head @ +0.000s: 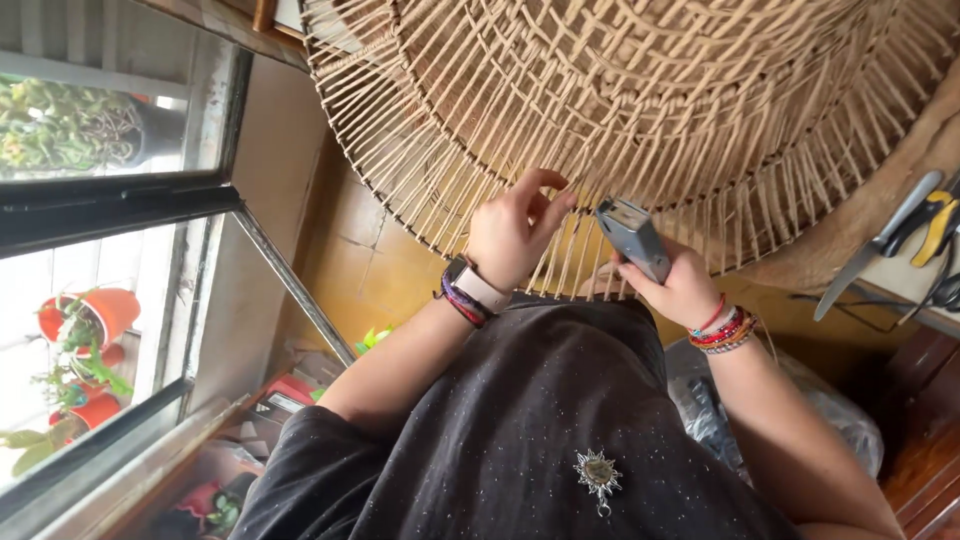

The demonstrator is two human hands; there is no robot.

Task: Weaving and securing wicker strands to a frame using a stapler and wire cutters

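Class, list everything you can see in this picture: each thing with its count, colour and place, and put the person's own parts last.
Woven round frame: one, tan, top centre, strands hanging at its rim.
Grey tool: one, in the right hand.
Knife: one, grey, right edge.
Pliers: one pair, yellow handles, beside the knife.
Plant pots: several, orange-red, outside the window, left.
Brooch: one, silver, on the black shirt.
Watch: one, pale strap, left wrist.
Bracelets: several, multicoloured, right wrist.
Left hand: pinching strands.
Right hand: gripping the tool.
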